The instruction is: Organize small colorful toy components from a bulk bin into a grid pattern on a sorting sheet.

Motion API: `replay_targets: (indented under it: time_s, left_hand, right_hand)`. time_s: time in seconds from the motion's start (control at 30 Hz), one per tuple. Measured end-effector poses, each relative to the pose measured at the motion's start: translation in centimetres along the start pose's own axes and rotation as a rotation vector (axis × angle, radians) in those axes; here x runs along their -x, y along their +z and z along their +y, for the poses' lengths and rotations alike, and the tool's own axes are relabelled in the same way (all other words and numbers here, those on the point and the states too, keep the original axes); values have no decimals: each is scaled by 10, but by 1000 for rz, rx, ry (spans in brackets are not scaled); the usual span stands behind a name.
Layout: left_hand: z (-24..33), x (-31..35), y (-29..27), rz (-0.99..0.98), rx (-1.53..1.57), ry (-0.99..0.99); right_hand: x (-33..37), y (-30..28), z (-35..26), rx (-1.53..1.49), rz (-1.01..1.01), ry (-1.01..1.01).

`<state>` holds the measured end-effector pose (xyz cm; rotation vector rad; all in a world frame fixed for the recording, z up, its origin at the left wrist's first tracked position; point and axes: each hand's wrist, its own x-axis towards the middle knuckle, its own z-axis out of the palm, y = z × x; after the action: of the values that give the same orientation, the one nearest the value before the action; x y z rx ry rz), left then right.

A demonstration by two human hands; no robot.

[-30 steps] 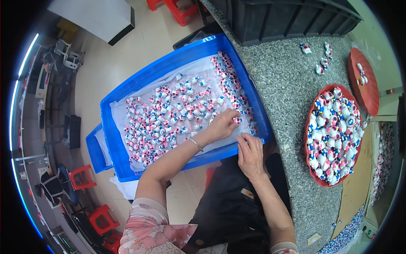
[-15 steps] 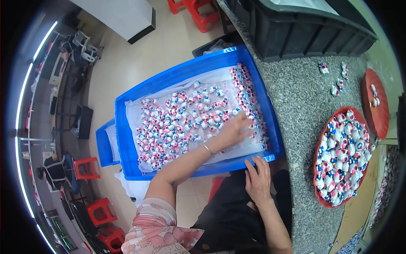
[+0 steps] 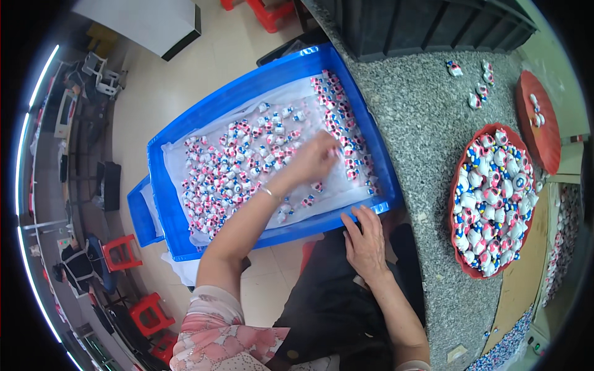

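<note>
A blue plastic tray (image 3: 162, 204), lined with white paper, is filled with many small white, pink and blue figurines (image 3: 213, 179). Over its right part my left hand (image 3: 314, 159) is closed, fingertips pinched on a small figurine (image 3: 335, 152) that they partly cover. Lined-up figurines (image 3: 346, 123) form a packed band along the tray's right side, just beside those fingertips. My right hand (image 3: 366, 242) lies at the tray's near right corner, fingers stretched against the rim and thumb apart, with nothing in it.
On the speckled stone counter (image 3: 414, 167) to the right stands a red dish (image 3: 458, 247) heaped with figurines. A second red dish (image 3: 544, 139) holds a few white pieces. Several loose figurines (image 3: 475, 99) lie near a black crate (image 3: 427, 28). Red stools (image 3: 122, 252) and a seated person are at left.
My left hand has drawn in from spread fingers to a pinch, beside the lined-up figurines. My right hand stays at the tray rim. The whole view has shifted slightly.
</note>
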<state>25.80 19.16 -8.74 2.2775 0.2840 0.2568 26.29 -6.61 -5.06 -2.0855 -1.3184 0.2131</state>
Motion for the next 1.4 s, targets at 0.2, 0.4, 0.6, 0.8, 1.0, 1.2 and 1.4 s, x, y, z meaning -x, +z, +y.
replay_targets:
  time_s: [0.2, 0.4, 0.6, 0.8, 1.0, 1.2, 1.4]
  left_hand:
    - [20, 37, 45, -135, 40, 137]
    - [5, 35, 68, -202, -2, 221]
    - [-3, 35, 64, -164, 28, 214]
    - [3, 32, 70, -147, 66, 244]
    - [-4, 20, 46, 103, 27, 278]
    - [-40, -8, -9, -4, -529, 41]
    - [-48, -10, 8, 41, -453, 59]
  right_hand:
    - [-2, -1, -2, -17, -11, -6]
    - [-1, 1, -1, -6, -21, -17]
    - [0, 0, 0, -12, -12, -12]
    - [-2, 1, -1, -13, -3, -19]
    - [-4, 0, 2, -8, -9, -26]
    - [-3, -3, -7, -12, -22, -5]
    - [1, 2, -1, 12, -4, -26]
